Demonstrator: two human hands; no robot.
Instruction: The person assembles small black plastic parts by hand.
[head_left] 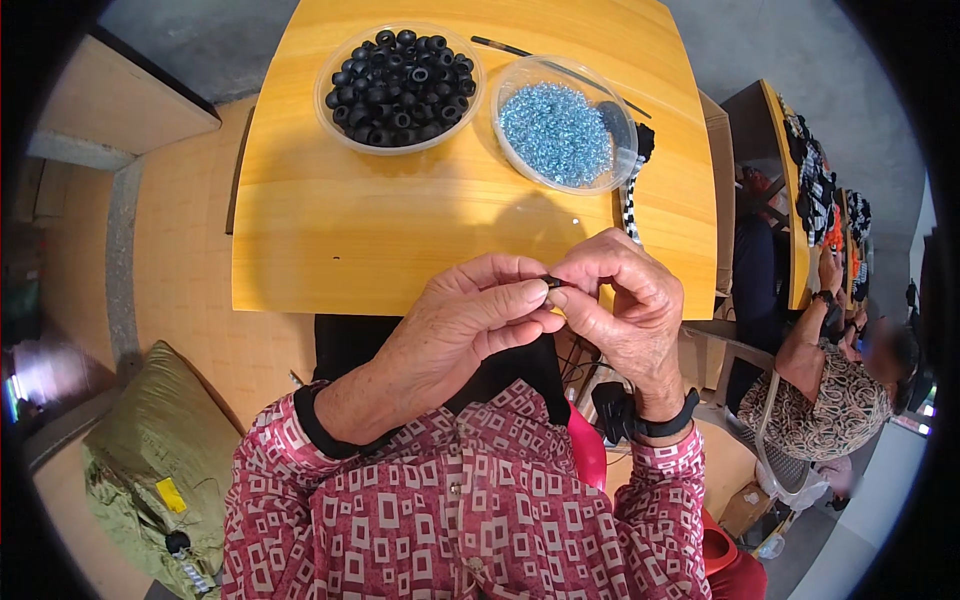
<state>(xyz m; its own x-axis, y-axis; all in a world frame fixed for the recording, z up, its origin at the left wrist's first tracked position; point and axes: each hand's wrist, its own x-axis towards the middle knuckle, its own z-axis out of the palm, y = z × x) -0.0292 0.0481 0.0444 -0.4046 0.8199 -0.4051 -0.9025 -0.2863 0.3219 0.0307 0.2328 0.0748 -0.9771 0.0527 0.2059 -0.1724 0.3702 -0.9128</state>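
My left hand (480,305) and my right hand (625,305) meet just past the table's near edge, fingertips touching. Pinched between the left thumb and forefinger is a small black piece (553,283), mostly covered, so its exact kind does not show. The right thumb and forefinger close at its other end. Beyond them, a clear round tub (322,100) holds many black round beads (400,90) with wide holes. To its right, a second clear tub (622,172) is part filled with tiny light-blue glass beads (555,135).
A black-and-white strip (629,205) with a black end lies right of the blue beads. A thin dark stick (500,46) rests behind the tubs on the yellow wooden table (380,240). Another person (820,400) sits at the right by a table. A green sack (160,450) stands left.
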